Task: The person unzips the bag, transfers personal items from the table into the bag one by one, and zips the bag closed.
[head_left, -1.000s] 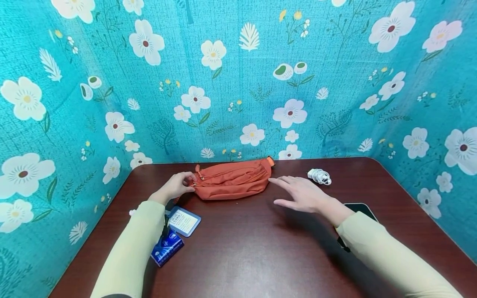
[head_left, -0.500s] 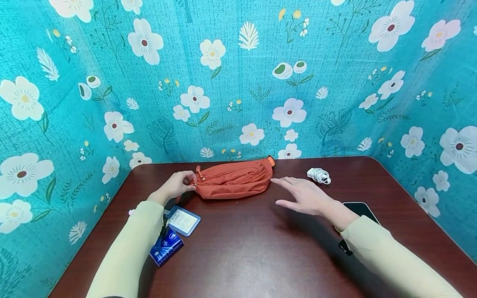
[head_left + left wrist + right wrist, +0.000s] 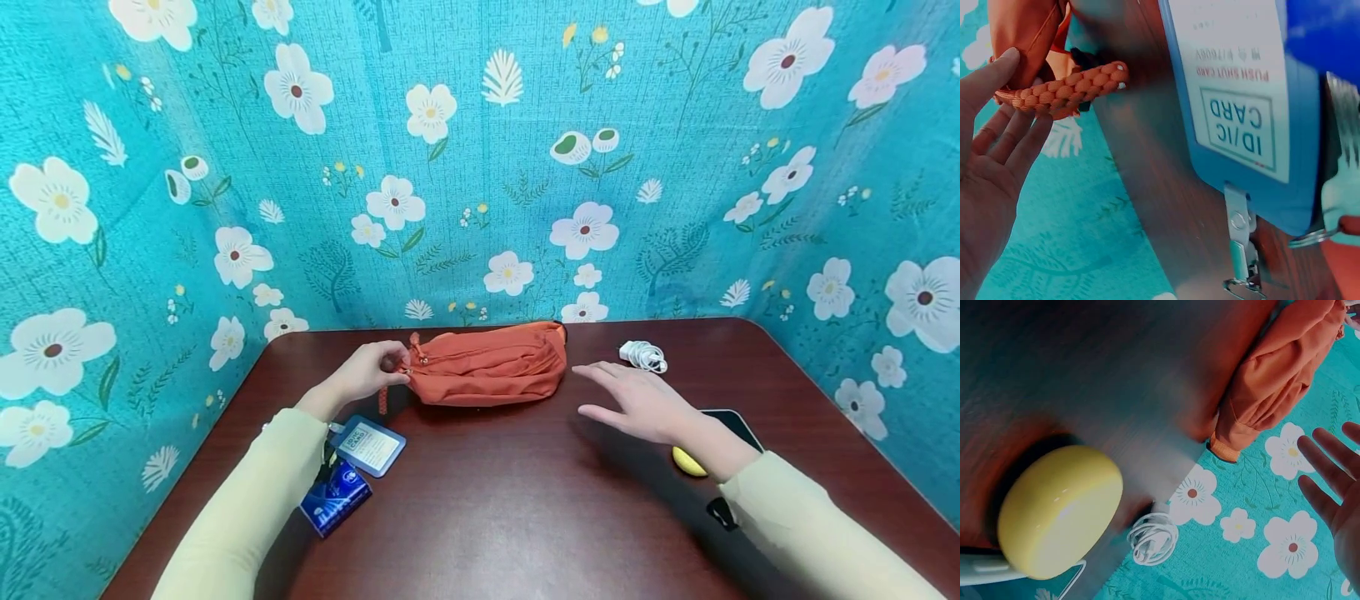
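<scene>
My left hand point(image 3: 363, 375) pinches the left end of an orange-red zipped bag point(image 3: 491, 371), by its zip pulls. In the left wrist view, the thumb presses the fabric point(image 3: 1025, 37), and a braided cord pull point(image 3: 1066, 87) lies across the fingers. The bag lies lengthwise near the table's back edge. Just off its right end, my right hand point(image 3: 637, 404) hovers over the table with fingers extended and holds nothing. The right wrist view shows a gap between those fingers and the bag point(image 3: 1279, 375).
A blue ID card holder point(image 3: 371, 447) and a blue box point(image 3: 337, 500) lie by my left forearm. A coiled white charger cable point(image 3: 643, 356) sits at the back right. Beside my right wrist are a rounded yellow object point(image 3: 1060, 512) and a dark flat device point(image 3: 735, 427). A floral curtain point(image 3: 480, 167) stands behind.
The bag has shifted slightly right, its left end still pinched by my left hand. My right hand has drawn a little to the right, uncovering part of the yellow object.
</scene>
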A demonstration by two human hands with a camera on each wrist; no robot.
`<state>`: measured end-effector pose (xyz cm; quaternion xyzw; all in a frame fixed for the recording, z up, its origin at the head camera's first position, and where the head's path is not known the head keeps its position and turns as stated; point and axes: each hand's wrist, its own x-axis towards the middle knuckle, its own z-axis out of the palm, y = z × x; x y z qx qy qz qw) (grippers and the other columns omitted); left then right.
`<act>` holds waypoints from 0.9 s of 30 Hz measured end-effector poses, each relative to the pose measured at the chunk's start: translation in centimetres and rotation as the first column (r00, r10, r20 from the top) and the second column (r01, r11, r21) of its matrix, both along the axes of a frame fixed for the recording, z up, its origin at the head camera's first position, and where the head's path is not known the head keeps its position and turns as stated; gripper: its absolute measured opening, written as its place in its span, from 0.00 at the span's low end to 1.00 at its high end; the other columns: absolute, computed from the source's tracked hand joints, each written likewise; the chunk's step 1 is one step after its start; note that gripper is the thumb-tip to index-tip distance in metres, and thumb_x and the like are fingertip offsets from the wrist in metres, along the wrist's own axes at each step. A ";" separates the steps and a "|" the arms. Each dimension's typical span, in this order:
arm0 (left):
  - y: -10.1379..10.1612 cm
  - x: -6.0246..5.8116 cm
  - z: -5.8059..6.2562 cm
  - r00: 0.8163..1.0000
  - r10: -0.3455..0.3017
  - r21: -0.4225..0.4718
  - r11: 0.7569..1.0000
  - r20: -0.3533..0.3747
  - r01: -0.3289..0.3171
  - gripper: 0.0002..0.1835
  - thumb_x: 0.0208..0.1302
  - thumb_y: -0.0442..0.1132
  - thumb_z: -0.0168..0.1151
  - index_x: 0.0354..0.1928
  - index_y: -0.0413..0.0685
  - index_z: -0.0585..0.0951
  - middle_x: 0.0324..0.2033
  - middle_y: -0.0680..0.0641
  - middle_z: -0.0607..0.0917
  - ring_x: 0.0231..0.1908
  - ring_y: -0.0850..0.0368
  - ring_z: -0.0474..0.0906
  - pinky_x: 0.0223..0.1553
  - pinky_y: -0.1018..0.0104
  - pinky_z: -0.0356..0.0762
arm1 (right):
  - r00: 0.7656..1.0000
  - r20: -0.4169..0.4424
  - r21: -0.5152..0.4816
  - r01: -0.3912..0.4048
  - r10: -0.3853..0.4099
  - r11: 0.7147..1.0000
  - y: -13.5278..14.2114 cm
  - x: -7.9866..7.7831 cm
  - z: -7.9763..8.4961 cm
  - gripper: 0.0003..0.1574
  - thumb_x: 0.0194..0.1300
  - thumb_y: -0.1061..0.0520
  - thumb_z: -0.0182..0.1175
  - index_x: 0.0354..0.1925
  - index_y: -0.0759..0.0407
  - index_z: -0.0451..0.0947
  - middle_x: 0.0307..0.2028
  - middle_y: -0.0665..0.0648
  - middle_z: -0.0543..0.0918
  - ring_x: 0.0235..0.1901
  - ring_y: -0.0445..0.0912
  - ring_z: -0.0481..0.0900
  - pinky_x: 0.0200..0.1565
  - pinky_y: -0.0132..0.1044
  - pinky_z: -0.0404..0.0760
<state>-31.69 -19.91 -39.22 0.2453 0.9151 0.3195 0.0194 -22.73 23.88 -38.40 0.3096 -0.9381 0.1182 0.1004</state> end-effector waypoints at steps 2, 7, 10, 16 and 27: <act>0.3 0.4 0.2 1.000 -0.014 0.007 1.000 -0.015 0.014 0.11 0.56 0.35 0.72 0.39 0.49 0.79 0.33 0.50 0.81 0.32 0.54 0.76 0.36 0.63 0.79 | 1.000 0.002 -0.004 0.014 -0.014 1.000 0.4 0.3 0.0 0.39 0.63 0.37 0.63 0.66 0.52 0.70 0.59 0.56 0.77 0.57 0.53 0.75 0.53 0.55 0.74; 0.8 1.4 0.5 0.998 -0.043 0.016 0.999 -0.044 0.044 0.11 0.56 0.35 0.72 0.40 0.50 0.80 0.33 0.52 0.81 0.33 0.55 0.76 0.39 0.62 0.79 | 0.999 -0.012 -0.017 0.036 -0.036 0.999 1.5 1.0 -0.1 0.41 0.63 0.34 0.61 0.67 0.52 0.69 0.59 0.58 0.76 0.58 0.55 0.74 0.53 0.55 0.74; 1.1 1.8 0.5 0.998 -0.050 0.022 0.998 -0.047 0.051 0.11 0.56 0.36 0.72 0.39 0.52 0.79 0.33 0.53 0.81 0.33 0.55 0.76 0.37 0.63 0.78 | 0.999 -0.031 -0.020 0.043 -0.044 0.999 2.1 1.3 -0.2 0.42 0.62 0.34 0.62 0.67 0.52 0.68 0.59 0.59 0.76 0.58 0.55 0.74 0.52 0.55 0.75; 1.6 2.8 0.2 0.994 -0.093 0.031 0.995 -0.050 0.095 0.11 0.56 0.37 0.72 0.39 0.52 0.79 0.33 0.54 0.80 0.32 0.58 0.77 0.36 0.66 0.79 | 0.997 -0.047 -0.013 0.053 -0.053 0.999 3.0 2.1 -0.3 0.44 0.60 0.35 0.64 0.68 0.51 0.65 0.61 0.60 0.74 0.57 0.56 0.74 0.49 0.56 0.76; 2.8 5.7 -0.3 0.980 -0.158 0.064 0.984 -0.121 0.167 0.12 0.54 0.36 0.74 0.37 0.53 0.79 0.31 0.55 0.78 0.30 0.59 0.75 0.32 0.68 0.77 | 0.993 -0.078 -0.033 0.085 -0.088 0.996 4.4 3.4 -0.1 0.44 0.60 0.37 0.65 0.68 0.52 0.65 0.62 0.61 0.73 0.56 0.57 0.76 0.46 0.56 0.77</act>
